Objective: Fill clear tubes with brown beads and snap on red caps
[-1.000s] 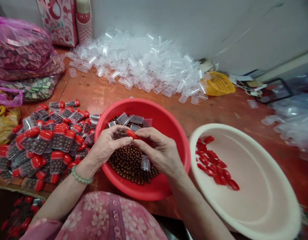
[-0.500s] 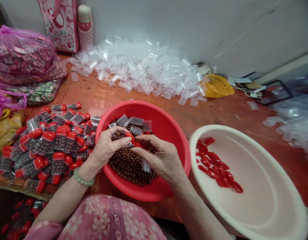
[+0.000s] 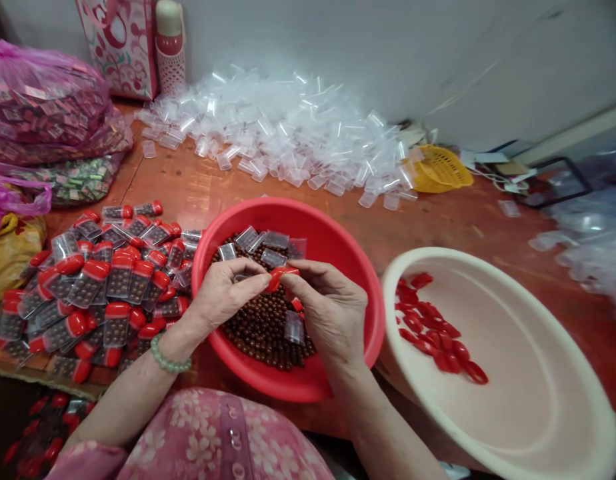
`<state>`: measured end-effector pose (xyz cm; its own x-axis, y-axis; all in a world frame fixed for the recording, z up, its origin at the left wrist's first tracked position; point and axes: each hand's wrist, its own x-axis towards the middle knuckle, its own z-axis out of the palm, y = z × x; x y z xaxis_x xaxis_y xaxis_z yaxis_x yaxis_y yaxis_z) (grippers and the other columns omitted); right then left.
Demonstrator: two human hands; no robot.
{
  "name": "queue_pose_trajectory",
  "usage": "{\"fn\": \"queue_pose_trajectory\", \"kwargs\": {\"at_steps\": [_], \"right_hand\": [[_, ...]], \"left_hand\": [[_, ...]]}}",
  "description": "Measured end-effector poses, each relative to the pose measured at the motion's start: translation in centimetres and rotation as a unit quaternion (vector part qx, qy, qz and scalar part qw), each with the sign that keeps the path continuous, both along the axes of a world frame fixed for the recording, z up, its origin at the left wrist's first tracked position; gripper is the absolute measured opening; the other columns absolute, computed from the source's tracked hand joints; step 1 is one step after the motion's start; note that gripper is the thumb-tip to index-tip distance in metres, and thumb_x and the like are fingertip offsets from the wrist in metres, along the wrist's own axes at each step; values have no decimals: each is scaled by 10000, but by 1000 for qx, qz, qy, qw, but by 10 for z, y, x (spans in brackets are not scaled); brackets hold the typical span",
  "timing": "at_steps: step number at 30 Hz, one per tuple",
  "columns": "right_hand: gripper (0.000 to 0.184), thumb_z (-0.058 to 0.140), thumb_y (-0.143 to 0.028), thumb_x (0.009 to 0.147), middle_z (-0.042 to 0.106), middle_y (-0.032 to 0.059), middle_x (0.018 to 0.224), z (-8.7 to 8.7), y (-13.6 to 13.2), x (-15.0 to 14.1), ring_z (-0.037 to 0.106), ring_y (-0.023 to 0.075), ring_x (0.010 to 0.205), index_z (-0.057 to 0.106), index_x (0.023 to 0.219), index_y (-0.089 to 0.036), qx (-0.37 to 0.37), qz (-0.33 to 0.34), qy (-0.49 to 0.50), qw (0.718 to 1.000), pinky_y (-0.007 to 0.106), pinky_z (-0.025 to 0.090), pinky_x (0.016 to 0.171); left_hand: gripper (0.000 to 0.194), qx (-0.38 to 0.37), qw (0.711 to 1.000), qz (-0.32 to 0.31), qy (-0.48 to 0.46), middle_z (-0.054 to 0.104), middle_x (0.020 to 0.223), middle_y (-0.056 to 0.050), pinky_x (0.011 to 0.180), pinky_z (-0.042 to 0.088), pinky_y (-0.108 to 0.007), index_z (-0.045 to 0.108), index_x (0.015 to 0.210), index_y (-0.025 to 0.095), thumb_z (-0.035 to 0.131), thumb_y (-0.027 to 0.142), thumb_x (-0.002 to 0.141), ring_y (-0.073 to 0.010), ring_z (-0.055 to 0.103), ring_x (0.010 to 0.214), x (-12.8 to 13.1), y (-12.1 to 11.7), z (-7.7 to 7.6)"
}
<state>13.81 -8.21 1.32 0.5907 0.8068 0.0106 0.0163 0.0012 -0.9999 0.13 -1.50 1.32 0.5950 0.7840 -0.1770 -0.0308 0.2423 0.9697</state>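
A red cap (image 3: 277, 279) sits between the fingertips of the left hand (image 3: 233, 293) and right hand (image 3: 331, 307), each grip pinched on it, above brown beads (image 3: 265, 333) in a red basin (image 3: 333, 237). The wooden table (image 3: 155, 180) also bears a white basin (image 3: 518, 333) and clear boxes (image 3: 288, 137) heaped against a grey wall (image 3: 388, 50).

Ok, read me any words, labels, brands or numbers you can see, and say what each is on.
Nothing is readable.
Small packets in the purple bag: possible printing, too small and blurred to read.
Pink patterned bag: no letters I can make out.
Held red cap and red-capped boxes: no lettering I can make out.
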Motion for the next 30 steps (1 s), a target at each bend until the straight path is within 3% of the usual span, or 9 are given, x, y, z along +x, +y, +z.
{"fn": "queue_pose_trajectory", "kwargs": {"at_steps": [6,12,17,20,22,25,27,30], "right_hand": [[190,790,-266,685,770,10,825,-7,1,-11,704,166,749,771,874,-251,11,-7,-36,999,328,584,750],[365,704,-216,802,717,40,1130,-7,-4,-13,663,198,1047,690,1160,-287,30,114,-193,974,395,515,977],[338,632,-208,855,666,60,1058,-9,-2,2,638,182,994,669,1184,-275,29,144,-291,945,359,532,897],[335,600,-247,883,670,51,1039,-11,0,12,647,173,928,632,1215,-270,7,138,-289,947,363,525,873],[315,573,-294,904,683,38,976,-9,1,15,657,157,817,607,1216,-263,-11,135,-245,960,344,542,790],[236,542,-365,919,637,-14,717,-3,3,14,613,130,613,624,1098,-234,-28,137,-169,976,278,524,614],[221,526,-390,922,576,-36,611,3,6,13,573,120,552,638,1006,-219,-35,141,-154,977,250,488,552],[220,516,-382,922,550,-42,576,8,9,11,521,106,506,647,930,-205,-42,152,-180,971,231,438,498]], "left_hand": [[244,-32,999,-35,2,610,687,5,654,402,-235,674,773,117,696,357,735,-91,514,641,0,2,0],[394,-124,989,-32,-77,529,635,37,576,358,-193,591,715,122,681,500,777,-49,461,576,2,4,-12],[659,-231,970,-22,-69,611,663,-4,584,467,-229,612,801,129,580,777,682,-92,572,582,3,7,-16],[753,-276,957,-48,-74,632,674,-24,608,510,-262,628,818,129,539,849,621,-114,600,615,1,10,-13],[698,-291,950,-69,-91,645,720,-28,625,516,-266,637,859,133,638,784,608,-118,608,657,-1,11,-10],[503,-283,949,-92,-104,655,812,-23,679,505,-259,626,911,141,841,455,581,-116,615,739,-4,10,-9],[403,-258,955,-99,-109,652,859,-27,726,489,-257,615,919,135,831,246,597,-118,615,801,-4,8,-9],[278,-229,962,-104,-108,642,853,-33,746,474,-267,594,906,123,733,141,666,-119,609,811,-3,6,-10]]}}
